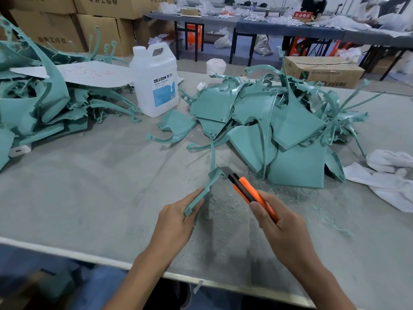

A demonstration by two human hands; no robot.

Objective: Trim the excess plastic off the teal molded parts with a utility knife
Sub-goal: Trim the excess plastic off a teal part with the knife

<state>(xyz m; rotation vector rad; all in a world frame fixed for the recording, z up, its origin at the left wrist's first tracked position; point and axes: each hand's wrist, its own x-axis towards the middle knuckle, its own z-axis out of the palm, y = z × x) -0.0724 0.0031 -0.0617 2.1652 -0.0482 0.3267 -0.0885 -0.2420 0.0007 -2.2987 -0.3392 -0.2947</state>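
In the head view, a slender teal part (211, 180) at centre is gripped by its lower end in the left hand (176, 220), apparently to offer its edge to the utility knife (248, 186). The knife is clasped in the right hand (281, 222) at 4 o'clock. More teal parts (279, 121) are heaped at 1 o'clock.

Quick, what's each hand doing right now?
Left hand: holding a thin teal molded part.
Right hand: gripping the orange utility knife, its tip at the part.
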